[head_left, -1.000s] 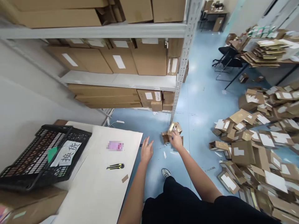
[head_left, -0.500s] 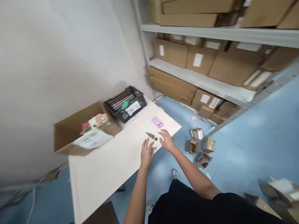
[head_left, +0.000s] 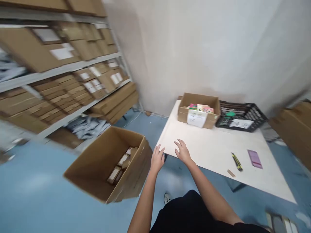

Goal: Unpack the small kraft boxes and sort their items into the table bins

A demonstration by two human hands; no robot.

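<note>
Head view: left hand (head_left: 157, 160) and right hand (head_left: 184, 153), both released, are near the white rectangular tabletop (head_left: 206, 145); a large brown cardboard box (head_left: 138, 171) stands left of it.

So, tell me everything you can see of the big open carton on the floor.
The big open carton looks like plain brown cardboard, its top open with no flaps showing. It stands upright on the blue floor, left of the white table. Several smaller boxes, some white-faced, lie inside toward the table side. The left hand is nearest, apparently not touching it.
</note>
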